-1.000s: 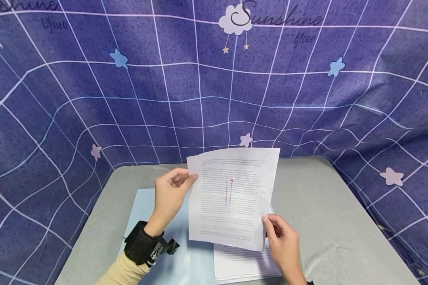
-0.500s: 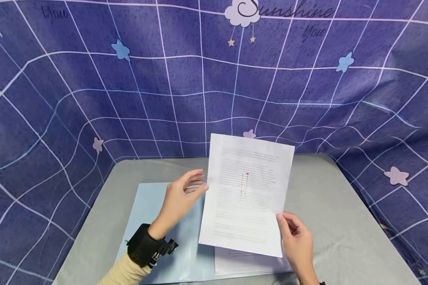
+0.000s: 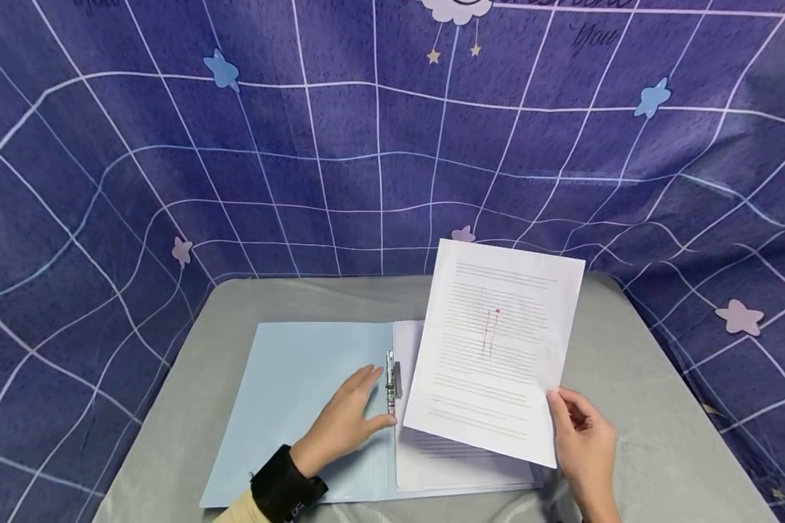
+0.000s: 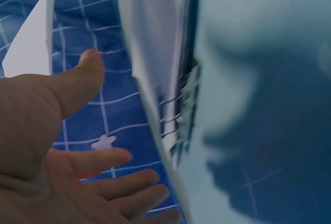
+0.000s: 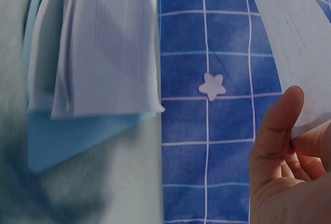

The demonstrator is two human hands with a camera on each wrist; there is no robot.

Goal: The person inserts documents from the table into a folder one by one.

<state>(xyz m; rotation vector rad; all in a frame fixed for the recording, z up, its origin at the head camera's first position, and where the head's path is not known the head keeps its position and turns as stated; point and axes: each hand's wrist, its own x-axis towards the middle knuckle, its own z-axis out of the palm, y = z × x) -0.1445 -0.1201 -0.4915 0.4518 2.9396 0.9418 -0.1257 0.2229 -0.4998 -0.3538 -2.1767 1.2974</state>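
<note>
My right hand (image 3: 585, 439) pinches a printed sheet of paper (image 3: 497, 349) by its lower right edge, thumb in front. The sheet is held up, slightly tilted, and bears two red lines with a red dot. Below it lies an open light-blue binder (image 3: 301, 385), with a stack of printed pages (image 3: 461, 468) on its right side, partly hidden by the sheet. Its metal ring clip (image 3: 390, 385) runs along the spine. My left hand (image 3: 343, 425) has its fingers spread beside the clip and holds nothing; in the left wrist view the rings (image 4: 173, 118) stand just past the fingers.
A grey cloth covers the table (image 3: 628, 363). Behind and at both sides hangs a purple-blue curtain (image 3: 340, 174) with grid lines and stars. A black wrist strap (image 3: 284, 483) sits on the left forearm.
The left hand has let go of the sheet's left edge and come down to the binder's clip. My right hand has carried the sheet to the right, uncovering the clip.
</note>
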